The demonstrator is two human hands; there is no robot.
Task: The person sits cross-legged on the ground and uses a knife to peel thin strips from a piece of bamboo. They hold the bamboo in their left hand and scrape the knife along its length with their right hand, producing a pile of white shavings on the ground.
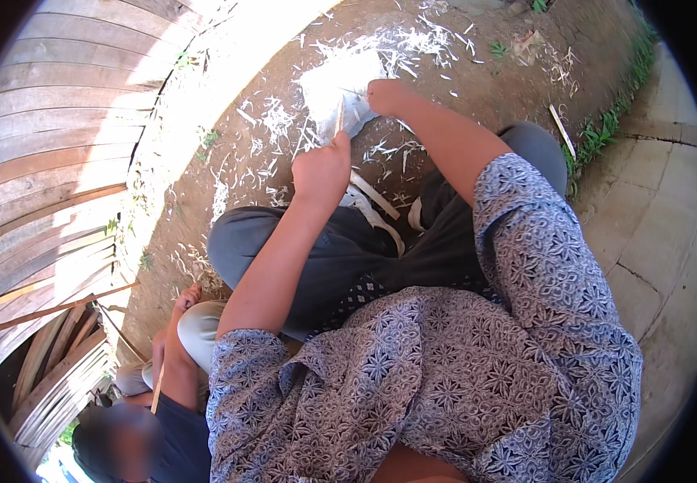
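My left hand (322, 171) is closed round a thin pale strip of wood (339, 117) that sticks up past the thumb. To its right, my right hand (386, 97) is curled into a fist at the edge of a bright white slab or sheet (328, 87) on the ground. Whatever that fist holds is hidden or washed out by glare. Both hands are close together over the white surface, beyond my crossed legs. Below my left hand, a flat pale strip (375, 195) lies slanting near my knees.
Pale shavings (280, 121) litter the brown dirt (477, 97). Another person (183, 423) sits at lower left with a thin stick (157, 390). Wooden boards (66, 121) run along the left, concrete paving (646, 209) along the right. A loose strip (562, 130) lies by the grass.
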